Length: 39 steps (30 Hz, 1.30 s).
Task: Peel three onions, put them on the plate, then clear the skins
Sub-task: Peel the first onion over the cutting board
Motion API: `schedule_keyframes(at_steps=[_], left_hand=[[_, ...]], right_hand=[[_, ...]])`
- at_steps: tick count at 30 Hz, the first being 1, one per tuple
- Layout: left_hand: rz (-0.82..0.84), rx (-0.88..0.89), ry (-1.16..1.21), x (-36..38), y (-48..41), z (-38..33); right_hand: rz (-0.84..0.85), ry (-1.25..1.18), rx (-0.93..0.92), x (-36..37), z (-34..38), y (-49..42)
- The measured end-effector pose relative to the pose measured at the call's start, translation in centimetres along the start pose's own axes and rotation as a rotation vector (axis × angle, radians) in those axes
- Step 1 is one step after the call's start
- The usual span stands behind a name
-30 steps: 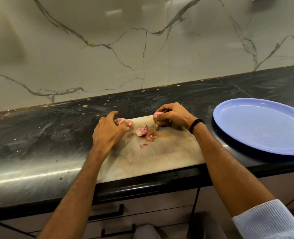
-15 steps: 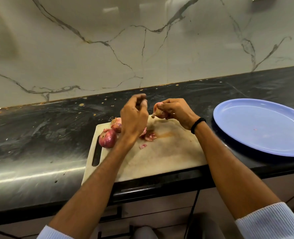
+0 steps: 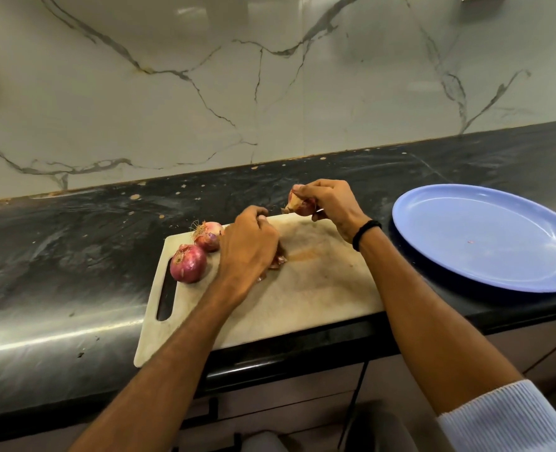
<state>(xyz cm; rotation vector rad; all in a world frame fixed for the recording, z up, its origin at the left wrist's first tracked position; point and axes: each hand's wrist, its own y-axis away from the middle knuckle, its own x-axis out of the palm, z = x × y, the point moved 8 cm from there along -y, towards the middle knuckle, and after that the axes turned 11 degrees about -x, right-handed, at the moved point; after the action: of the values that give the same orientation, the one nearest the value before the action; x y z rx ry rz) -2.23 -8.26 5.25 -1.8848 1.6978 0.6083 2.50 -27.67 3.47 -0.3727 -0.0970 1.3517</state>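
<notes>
The right hand [image 3: 332, 203] grips a partly peeled onion [image 3: 298, 204] in curled fingers, raised above the far edge of the cutting board [image 3: 309, 301]. The left hand [image 3: 250, 251] hovers low over the board with fingers curled, loose skins [image 3: 278, 260] just under it; whether it pinches any I cannot tell. Two unpeeled onions [image 3: 188, 263] lie touching at the board's left end, just beside the left hand. The blue plate [image 3: 498, 272] sits on the counter [image 3: 74, 256] to the right, well apart from both hands.

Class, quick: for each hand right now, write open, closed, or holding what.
Left hand: fingers curled above the cutting board; whether it holds anything cannot be told.
Right hand: holding an onion.
</notes>
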Motion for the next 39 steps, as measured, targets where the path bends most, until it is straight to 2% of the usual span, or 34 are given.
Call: schedule_keyframes(at_steps=[3,6,9,15,18,21,24,31,39], left_hand=[[0.078,-0.110,0.192,-0.4,-1.1,0.8],[0.202,-0.201,0.236,0.3,-1.4,1.5],[0.269,-0.203,0.250,0.5,-0.9,1.1],[0.088,-0.019,0.203,0.2,-2.3,-0.4],[0.154,0.097,0.212,1.0,-2.8,-2.2],[0.250,0.120,0.320,2.0,-3.1,-2.9],[0.234,0.166,0.318,2.3,-3.4,-2.6],[0.133,0.204,0.397,1.2,-4.2,-0.9],[0.096,0.248,0.467,0.7,-4.3,-1.3]], right_hand=[[0.014,-0.054,0.012,0.2,0.2,0.1],[0.013,-0.105,0.022,0.3,0.3,0.3],[0.005,-0.117,0.020,0.3,0.3,0.3],[0.067,-0.190,0.051,1.1,0.0,0.4],[0.134,-0.313,0.069,1.9,0.2,0.6],[0.192,-0.448,0.074,2.5,0.6,0.7],[0.195,-0.538,0.080,2.5,0.6,0.6],[0.129,-0.439,0.009,2.4,1.0,0.6],[0.086,-0.306,-0.227,1.8,2.8,0.7]])
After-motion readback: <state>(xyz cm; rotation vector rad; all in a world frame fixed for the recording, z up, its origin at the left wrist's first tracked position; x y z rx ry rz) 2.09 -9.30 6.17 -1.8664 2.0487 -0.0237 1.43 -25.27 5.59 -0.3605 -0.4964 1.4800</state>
